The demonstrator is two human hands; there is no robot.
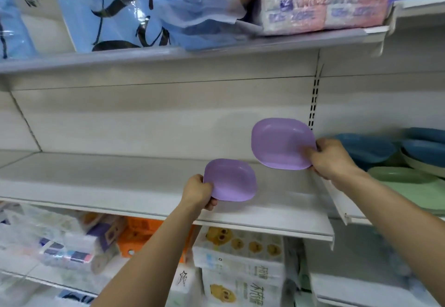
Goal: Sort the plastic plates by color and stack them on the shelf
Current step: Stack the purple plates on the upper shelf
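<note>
White metal shelf board [120, 179]: middle tier of a store rack, its left end cut off by the frame edge. Smaller rounded-square purple plastic plate [232, 181]: over the front half of the shelf board, gripped at its left rim by the left hand [198, 192], whose fingers curl round the edge. Whether the plate touches the board cannot be told. Larger rounded-square purple plastic plate [281, 144]: above the right end of the shelf board, tilted with its hollow face toward the camera. It is pinched at its right rim by the right hand [331, 158], whose fingertips are blurred. Stacked blue plastic plates [368, 147] and pale green plastic plates [404, 174]: right of the shelf board, past its end, blurred and partly cut off, count unclear. Blue film-wrapped paper packs [115, 10] and pink-and-white tissue packs [325, 3]: tier above the shelf board, tops cut off. White tissue packs with yellow cartoon prints [240, 253]: below the shelf board, partly hidden by the left forearm.
</note>
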